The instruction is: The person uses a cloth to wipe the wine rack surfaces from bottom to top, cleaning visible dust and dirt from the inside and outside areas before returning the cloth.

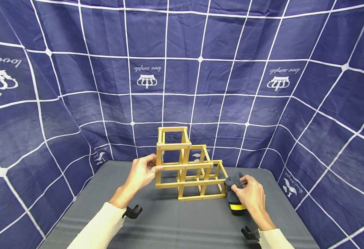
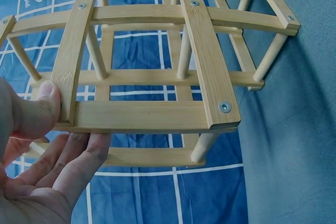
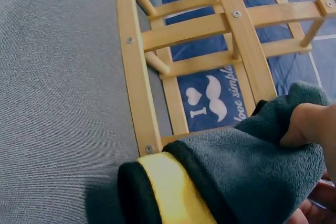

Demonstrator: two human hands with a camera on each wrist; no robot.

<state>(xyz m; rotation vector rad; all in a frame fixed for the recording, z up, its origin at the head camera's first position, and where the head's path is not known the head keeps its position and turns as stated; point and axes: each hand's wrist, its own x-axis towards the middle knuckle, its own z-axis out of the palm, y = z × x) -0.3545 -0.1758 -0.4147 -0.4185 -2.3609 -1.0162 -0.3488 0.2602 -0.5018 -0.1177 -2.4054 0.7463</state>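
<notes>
A stepped wooden rack (image 1: 185, 166) with round dowels stands on the grey surface. My left hand (image 1: 143, 173) grips its left side, the thumb (image 2: 39, 111) lying on a front slat and the fingers curled beneath. In my right hand (image 1: 253, 193) is a dark grey cloth (image 1: 233, 188) with a yellow and black band, pinched between thumb and fingers. The cloth (image 3: 247, 166) hangs against the rack's low right end and covers part of that corner in the right wrist view. Some of the right fingers are hidden behind the cloth.
A grey tabletop (image 1: 157, 224) lies under everything. Blue fabric (image 1: 182, 76) with white grid lines and printed crowns hangs behind and on both sides. Each wrist wears a black strap mount (image 1: 133, 211).
</notes>
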